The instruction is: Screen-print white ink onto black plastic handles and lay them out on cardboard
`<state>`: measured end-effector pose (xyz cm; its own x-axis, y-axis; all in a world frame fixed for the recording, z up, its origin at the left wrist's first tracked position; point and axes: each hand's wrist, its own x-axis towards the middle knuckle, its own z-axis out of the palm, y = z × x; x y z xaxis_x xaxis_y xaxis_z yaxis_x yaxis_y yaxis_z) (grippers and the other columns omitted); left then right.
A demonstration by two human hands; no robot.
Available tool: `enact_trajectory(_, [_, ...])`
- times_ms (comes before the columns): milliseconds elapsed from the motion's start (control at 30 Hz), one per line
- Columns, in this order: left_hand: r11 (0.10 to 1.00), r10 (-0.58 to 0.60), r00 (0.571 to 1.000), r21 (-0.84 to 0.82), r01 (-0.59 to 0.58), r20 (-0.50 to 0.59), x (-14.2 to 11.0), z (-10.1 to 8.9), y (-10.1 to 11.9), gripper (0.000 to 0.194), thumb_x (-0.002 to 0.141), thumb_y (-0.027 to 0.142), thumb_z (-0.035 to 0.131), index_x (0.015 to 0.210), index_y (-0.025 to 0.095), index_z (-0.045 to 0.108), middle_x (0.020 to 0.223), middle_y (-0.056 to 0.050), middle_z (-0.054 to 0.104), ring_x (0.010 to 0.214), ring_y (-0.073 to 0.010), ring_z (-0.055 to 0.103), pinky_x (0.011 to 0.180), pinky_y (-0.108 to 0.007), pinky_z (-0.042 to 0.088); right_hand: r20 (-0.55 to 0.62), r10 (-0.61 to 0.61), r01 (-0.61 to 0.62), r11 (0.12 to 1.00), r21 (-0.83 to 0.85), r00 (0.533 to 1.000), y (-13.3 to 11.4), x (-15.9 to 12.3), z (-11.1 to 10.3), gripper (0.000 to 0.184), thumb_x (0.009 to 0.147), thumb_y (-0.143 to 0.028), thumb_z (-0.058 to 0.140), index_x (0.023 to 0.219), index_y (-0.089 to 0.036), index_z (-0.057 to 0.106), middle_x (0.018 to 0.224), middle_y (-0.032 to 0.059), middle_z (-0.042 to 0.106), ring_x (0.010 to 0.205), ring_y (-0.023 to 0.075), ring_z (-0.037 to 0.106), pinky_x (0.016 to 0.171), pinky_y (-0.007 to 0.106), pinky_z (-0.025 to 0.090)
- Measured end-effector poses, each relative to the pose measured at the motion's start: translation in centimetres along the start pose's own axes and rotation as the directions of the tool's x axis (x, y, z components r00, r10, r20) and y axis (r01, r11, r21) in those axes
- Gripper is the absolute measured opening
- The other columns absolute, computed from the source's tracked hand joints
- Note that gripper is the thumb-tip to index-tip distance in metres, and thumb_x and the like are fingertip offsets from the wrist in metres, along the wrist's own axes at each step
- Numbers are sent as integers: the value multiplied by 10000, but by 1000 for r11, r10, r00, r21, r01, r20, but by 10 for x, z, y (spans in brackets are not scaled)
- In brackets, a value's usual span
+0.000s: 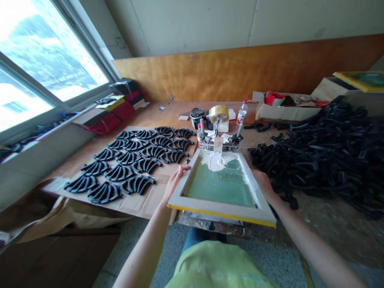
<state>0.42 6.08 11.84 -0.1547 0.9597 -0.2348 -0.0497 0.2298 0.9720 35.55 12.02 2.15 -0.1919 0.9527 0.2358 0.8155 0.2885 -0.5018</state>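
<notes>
A screen-printing frame [220,214] with pale borders and green mesh [219,186] is tilted in front of me. White paste and a pale squeegee [218,148] lie at its far end, beneath a metal clamp stand [220,141]. My left hand [175,181] is closed at the frame's left edge, a finger lying along the rim. At the right edge is my right hand [264,182], its fingers hidden by the frame and blurred. Black fan-shaped ribbed parts [132,185] lie in rows on cardboard to the left.
A large heap of black parts [324,156] covers the table's right side. Behind the stand are a black paint tub [197,117], a tape roll [219,114] and a red-capped bottle [242,113]. A cardboard box [288,113] sits at back right; a window [54,52] is left.
</notes>
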Motion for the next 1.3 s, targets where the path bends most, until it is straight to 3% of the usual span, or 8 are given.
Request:
enact_trajectory(167, [991, -118, 992, 70, 116, 35, -3, -5, -71, 750, 693, 556, 680, 1325, 177, 538, 747, -5, 636, 633, -146, 575, 578, -237, 437, -151, -174, 173, 985, -17, 973, -43, 66, -8, 402, 858, -231, 548, 1258, -197, 574, 1319, 107, 553, 1174, 250, 547, 982, 393, 458])
enact_trajectory(267, [991, -79, 997, 112, 79, 0, 6, -3, -103, 825, 715, 537, 667, 1421, 186, 428, 704, 21, 582, 642, -138, 561, 617, -241, 449, -50, -293, 281, 945, -169, 955, -87, 102, 11, 506, 802, -198, 639, 1293, -177, 521, 1335, 136, 503, 1214, 269, 483, 991, 392, 434])
enact_trajectory(367, [990, -66, 997, 127, 62, 26, 13, -5, -118, 775, 760, 533, 625, 1427, 199, 416, 722, 19, 581, 676, -146, 570, 661, -257, 471, 150, -261, 293, 919, -262, 954, -107, 121, 31, 296, 803, -179, 639, 1096, -156, 610, 1068, 123, 630, 1037, 251, 558, 856, 334, 467])
enact_trajectory(533, [987, -88, 995, 134, 82, 39, 14, -10, -124, 699, 797, 530, 591, 1400, 207, 450, 841, -26, 662, 781, -184, 624, 737, -298, 501, 319, -297, 384, 886, -260, 900, -99, 100, 43, 90, 838, -138, 549, 861, -155, 634, 881, 86, 662, 888, 210, 572, 762, 284, 428])
enact_trajectory(767, [984, -107, 994, 143, 105, 10, 13, -9, -121, 675, 790, 510, 611, 1381, 212, 476, 866, -31, 676, 817, -192, 633, 766, -303, 503, 440, -598, 650, 759, 40, 671, -90, 55, 13, 197, 774, -39, 516, 813, -184, 645, 805, 34, 646, 828, 172, 559, 711, 253, 392])
enact_trajectory(967, [990, -131, 991, 49, 131, 0, 10, -8, -114, 719, 739, 514, 663, 1367, 209, 493, 810, -20, 663, 763, -190, 629, 694, -288, 500, 266, -503, 532, 845, -47, 822, -91, 60, 29, 230, 803, -57, 500, 885, -192, 667, 875, 54, 659, 911, 203, 561, 764, 289, 426])
enact_trajectory(1133, [990, -132, 991, 51, 131, 17, 8, -8, -110, 748, 731, 528, 661, 1372, 184, 484, 794, -16, 651, 716, -170, 611, 654, -267, 484, 270, -560, 576, 817, 22, 784, -84, 40, 35, 271, 809, -60, 518, 988, -195, 670, 948, 56, 666, 964, 203, 564, 827, 301, 442])
enact_trajectory(1300, [987, -160, 986, 23, 159, 53, -2, -7, -79, 811, 714, 514, 680, 1406, 173, 430, 742, -1, 635, 655, -153, 588, 599, -244, 464, 171, -317, 325, 946, -20, 933, -99, 89, 19, 423, 839, -251, 635, 1257, -290, 585, 977, 20, 658, 866, 183, 601, 778, 276, 445])
